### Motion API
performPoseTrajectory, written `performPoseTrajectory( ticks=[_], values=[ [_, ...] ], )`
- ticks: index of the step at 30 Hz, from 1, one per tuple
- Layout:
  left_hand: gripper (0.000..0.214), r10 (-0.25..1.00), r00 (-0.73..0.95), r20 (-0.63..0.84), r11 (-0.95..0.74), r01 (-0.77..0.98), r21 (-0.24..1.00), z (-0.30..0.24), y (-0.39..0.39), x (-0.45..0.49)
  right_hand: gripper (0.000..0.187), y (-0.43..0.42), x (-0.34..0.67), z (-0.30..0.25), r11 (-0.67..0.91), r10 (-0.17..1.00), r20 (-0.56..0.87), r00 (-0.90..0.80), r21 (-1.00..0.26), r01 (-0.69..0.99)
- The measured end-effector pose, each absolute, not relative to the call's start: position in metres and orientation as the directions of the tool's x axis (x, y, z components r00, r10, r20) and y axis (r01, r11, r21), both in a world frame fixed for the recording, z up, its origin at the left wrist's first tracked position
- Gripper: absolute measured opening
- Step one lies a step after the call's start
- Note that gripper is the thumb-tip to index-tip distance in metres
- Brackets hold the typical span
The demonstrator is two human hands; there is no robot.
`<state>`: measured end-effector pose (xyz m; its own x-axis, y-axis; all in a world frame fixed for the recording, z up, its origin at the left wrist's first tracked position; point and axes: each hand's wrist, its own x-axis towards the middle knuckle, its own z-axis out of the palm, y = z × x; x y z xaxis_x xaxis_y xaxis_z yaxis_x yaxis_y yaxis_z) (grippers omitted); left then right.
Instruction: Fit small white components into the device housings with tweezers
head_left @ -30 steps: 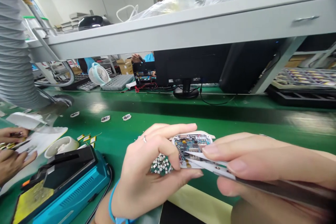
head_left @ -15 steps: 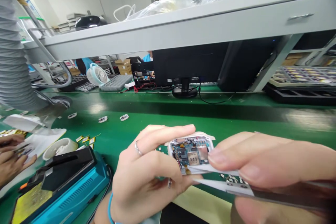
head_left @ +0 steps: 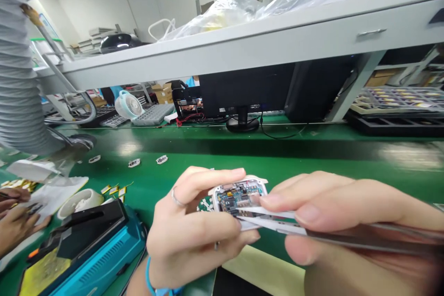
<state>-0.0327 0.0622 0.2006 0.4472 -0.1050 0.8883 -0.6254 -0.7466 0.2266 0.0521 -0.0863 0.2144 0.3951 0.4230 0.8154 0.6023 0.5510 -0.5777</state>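
Note:
My left hand (head_left: pixel 194 229), with a ring and a blue wristband, is closed round a small white device housing (head_left: pixel 258 181). Inside the housing a blue circuit board (head_left: pixel 236 194) faces me. My right hand (head_left: pixel 333 203) grips a pair of tweezers (head_left: pixel 287 227) with pale tips and a dark metal body. Slightly parted, the tweezer tips lie over the lower part of the board; whether they touch it I cannot tell. My right fingertips are close to the housing's right edge.
A blue and black machine (head_left: pixel 93 245) stands at the left, near a white bowl (head_left: pixel 79 201). Another person's hands (head_left: pixel 21 217) are at the far left. Several white housings (head_left: pixel 134 163) lie on the green table. A monitor (head_left: pixel 244 90) stands behind, under a shelf (head_left: pixel 222 51).
The housing and my left hand have shifted slightly left in view. The tweezer tips have moved up and left over the board, and the gap between them has narrowed.

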Motion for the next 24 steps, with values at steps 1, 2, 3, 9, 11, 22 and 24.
performPoseTrajectory(
  ticks=[1, 2, 3, 9, 11, 22, 24],
  values=[
    [0.01, -0.096, 0.441, 0.892, -0.737, -0.634, 0.234, 0.2, 0.062, -0.032, 0.022, -0.089, 0.052, 0.215, 0.574, 0.44, 0.819, 0.368, -0.572, 0.587],
    [0.01, -0.087, 0.439, 0.894, -0.728, -0.641, 0.244, 0.2, 0.062, -0.031, 0.024, -0.091, 0.051, 0.216, 0.583, 0.464, 0.814, 0.351, -0.578, 0.571],
    [0.012, -0.076, 0.436, 0.897, -0.719, -0.647, 0.254, 0.199, 0.062, -0.03, 0.026, -0.093, 0.051, 0.217, 0.579, 0.489, 0.802, 0.343, -0.593, 0.56],
    [0.021, 0.009, 0.452, 0.892, -0.716, -0.62, 0.321, 0.193, 0.062, -0.03, 0.029, -0.103, 0.063, 0.217, 0.528, 0.606, 0.762, 0.227, -0.599, 0.601],
    [0.022, 0.015, 0.464, 0.886, -0.714, -0.615, 0.334, 0.192, 0.062, -0.029, 0.031, -0.104, 0.075, 0.215, 0.605, 0.637, 0.771, 0.015, -0.512, 0.61],
    [0.023, 0.034, 0.477, 0.878, -0.687, -0.627, 0.368, 0.194, 0.064, -0.028, 0.038, -0.103, 0.082, 0.213, 0.603, 0.663, 0.742, -0.102, -0.448, 0.66],
    [0.024, 0.039, 0.481, 0.876, -0.683, -0.627, 0.375, 0.192, 0.064, -0.028, 0.039, -0.103, 0.083, 0.211, 0.618, 0.657, 0.739, -0.15, -0.415, 0.668]
  ],
)
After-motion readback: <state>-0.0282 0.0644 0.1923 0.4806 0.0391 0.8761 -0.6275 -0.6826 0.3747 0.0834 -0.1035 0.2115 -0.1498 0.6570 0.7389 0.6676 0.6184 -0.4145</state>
